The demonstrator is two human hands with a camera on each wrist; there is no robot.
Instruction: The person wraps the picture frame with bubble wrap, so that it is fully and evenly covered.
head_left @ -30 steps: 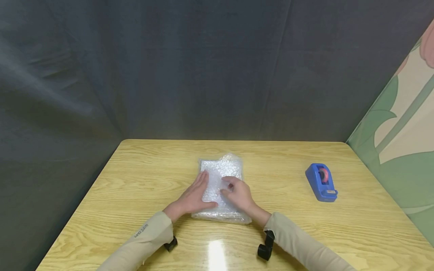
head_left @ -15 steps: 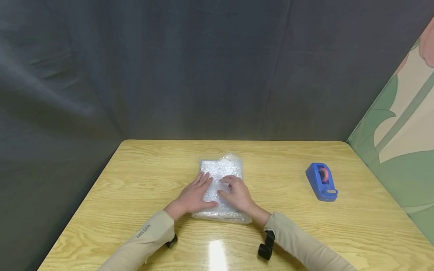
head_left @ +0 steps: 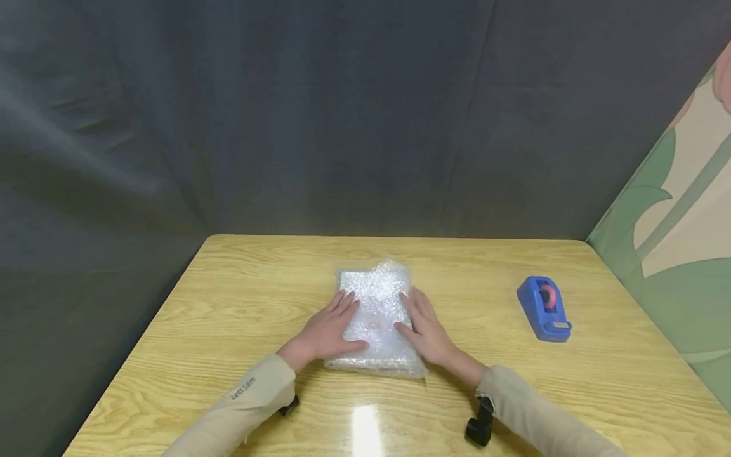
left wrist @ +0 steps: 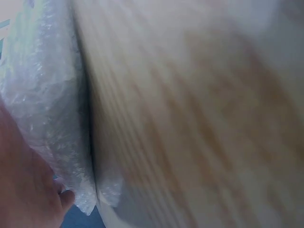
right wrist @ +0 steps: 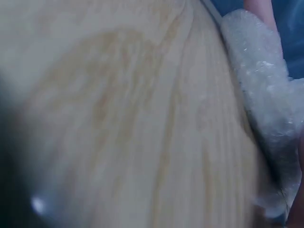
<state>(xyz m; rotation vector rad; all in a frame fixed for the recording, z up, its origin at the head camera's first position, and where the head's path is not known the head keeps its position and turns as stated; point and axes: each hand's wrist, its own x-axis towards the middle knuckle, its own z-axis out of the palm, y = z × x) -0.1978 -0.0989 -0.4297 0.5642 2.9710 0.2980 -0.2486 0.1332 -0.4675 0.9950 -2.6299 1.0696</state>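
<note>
A flat parcel wrapped in bubble wrap (head_left: 374, 317) lies on the wooden table in the head view. My left hand (head_left: 327, 331) rests on its left side, fingers spread and straight. On the right edge of the parcel lies my right hand (head_left: 427, 330), its fingers extended and the thumb on the wrap. In the left wrist view, the bubble wrap (left wrist: 52, 95) shows edge-on beside part of the left hand (left wrist: 23, 183). The right wrist view shows the wrap (right wrist: 263, 76) at the right, with a finger (right wrist: 262, 10) at its far end. What is inside the wrap cannot be made out.
A blue tape dispenser (head_left: 542, 311) with a pink roll stands on the right part of the table (head_left: 240, 285). A dark curtain (head_left: 342, 127) hangs behind and to the left. A floral panel (head_left: 685, 241) borders the right side.
My right hand has moved from the middle of the parcel to its right edge, and its bent fingers have straightened. The left hand stays nearly in place.
</note>
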